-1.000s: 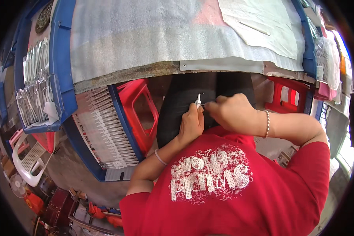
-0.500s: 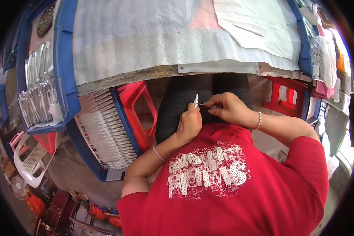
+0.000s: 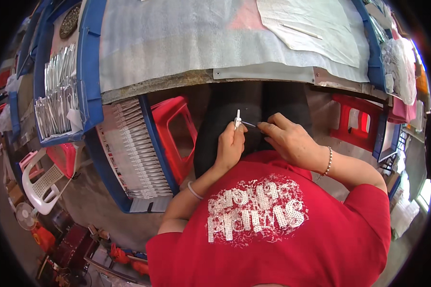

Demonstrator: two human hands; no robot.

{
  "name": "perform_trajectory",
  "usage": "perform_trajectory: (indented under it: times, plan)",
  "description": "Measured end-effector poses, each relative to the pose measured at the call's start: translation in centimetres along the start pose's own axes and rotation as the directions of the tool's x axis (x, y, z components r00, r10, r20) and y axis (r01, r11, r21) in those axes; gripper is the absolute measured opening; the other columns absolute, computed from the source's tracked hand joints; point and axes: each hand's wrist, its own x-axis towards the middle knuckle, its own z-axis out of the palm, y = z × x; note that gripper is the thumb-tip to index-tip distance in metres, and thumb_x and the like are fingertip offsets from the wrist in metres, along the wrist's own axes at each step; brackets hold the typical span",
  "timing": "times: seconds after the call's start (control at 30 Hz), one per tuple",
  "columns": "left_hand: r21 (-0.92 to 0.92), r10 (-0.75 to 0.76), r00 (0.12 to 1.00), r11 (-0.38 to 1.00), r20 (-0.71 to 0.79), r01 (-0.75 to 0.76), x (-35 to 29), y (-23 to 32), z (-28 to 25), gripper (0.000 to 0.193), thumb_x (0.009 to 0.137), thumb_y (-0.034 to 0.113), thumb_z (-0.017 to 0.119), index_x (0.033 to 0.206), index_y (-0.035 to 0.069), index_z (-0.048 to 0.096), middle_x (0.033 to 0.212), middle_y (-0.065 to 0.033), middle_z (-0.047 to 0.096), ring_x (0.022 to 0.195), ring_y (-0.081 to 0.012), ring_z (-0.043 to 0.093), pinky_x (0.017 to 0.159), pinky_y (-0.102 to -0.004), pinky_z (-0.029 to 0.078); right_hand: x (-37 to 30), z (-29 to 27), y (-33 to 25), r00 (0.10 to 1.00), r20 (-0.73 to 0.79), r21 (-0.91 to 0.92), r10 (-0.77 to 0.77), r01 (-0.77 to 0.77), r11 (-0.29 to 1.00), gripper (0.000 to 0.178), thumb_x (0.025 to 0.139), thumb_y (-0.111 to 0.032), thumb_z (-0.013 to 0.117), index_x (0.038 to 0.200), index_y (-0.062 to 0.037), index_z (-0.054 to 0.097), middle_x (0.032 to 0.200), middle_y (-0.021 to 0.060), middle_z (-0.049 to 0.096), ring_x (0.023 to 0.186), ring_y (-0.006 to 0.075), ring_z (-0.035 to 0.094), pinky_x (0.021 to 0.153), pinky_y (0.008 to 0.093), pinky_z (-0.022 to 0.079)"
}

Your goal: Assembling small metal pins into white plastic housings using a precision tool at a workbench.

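A person in a red T-shirt (image 3: pixel 297 248) worked over dark trousers (image 3: pixel 218 112) at the centre of the frame, just below the edge of a table (image 3: pixel 153 89). The left hand (image 3: pixel 231 145) was closed on a small white piece (image 3: pixel 237 120), its narrow tip pointing up the frame. From the right, the right hand (image 3: pixel 294 142) pinched a thin dark rod (image 3: pixel 249 124) in its fingertips, the far end at the side of the white piece; whether the two touched was too small to tell. A beaded bracelet (image 3: pixel 328 161) circled the right wrist, a pale band (image 3: pixel 194 191) the left forearm.

Pale sheeting (image 3: pixel 177 43) covered the table across the top, with a white cloth (image 3: pixel 321 50) and a slender white stick (image 3: pixel 300 31) at upper right. At upper left, a blue tray (image 3: pixel 89 71) held bundles of silvery pieces (image 3: pixel 57 103). Below it, a second blue bin (image 3: pixel 159 150) contained a long row of slim pieces (image 3: pixel 141 158), beside a red stool (image 3: pixel 157 117). Another red stool (image 3: pixel 341 119) stood right of centre.
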Motion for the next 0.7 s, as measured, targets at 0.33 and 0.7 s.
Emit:
perform_trajectory:
  times: [0.33, 0.7]
  plan:
    - [0.331, 0.303, 0.953, 0.902, -0.023, -0.278, 0.6, -2.2, 0.1, 0.015, 0.097, 0.009, 0.044, 0.089, -0.002, 0.051, 0.066, -0.0138, 0.055, 0.053, -0.0227, 0.056, 0.049, -0.0355, 0.042, 1.7, -0.2, 0.8, 0.897, 0.186, 0.401, 0.4, -0.441, 0.803, 0.026, 0.088, -0.007, 0.058, 0.111, 0.0039, 0.059, 0.077, 0.0135, 0.055, 0.067, 0.0332, 0.06, 0.061, 0.0373, 0.05]
    - [0.03, 0.042, 0.999, 0.999, -0.003, -0.042, 0.7, -1.2, -0.1, 0.015, 0.097, 0.011, 0.045, 0.087, 0.001, 0.05, 0.052, -0.0023, 0.043, 0.042, -0.0093, 0.044, 0.041, -0.0283, 0.034, 4.0, -0.4, 1.8, 0.993, 0.114, -0.135, -0.025, 0.041, 0.99, 0.036, 0.077, -0.014, 0.058, 0.108, 0.0014, 0.063, 0.073, 0.0089, 0.056, 0.055, 0.0213, 0.059, 0.044, 0.0331, 0.046]
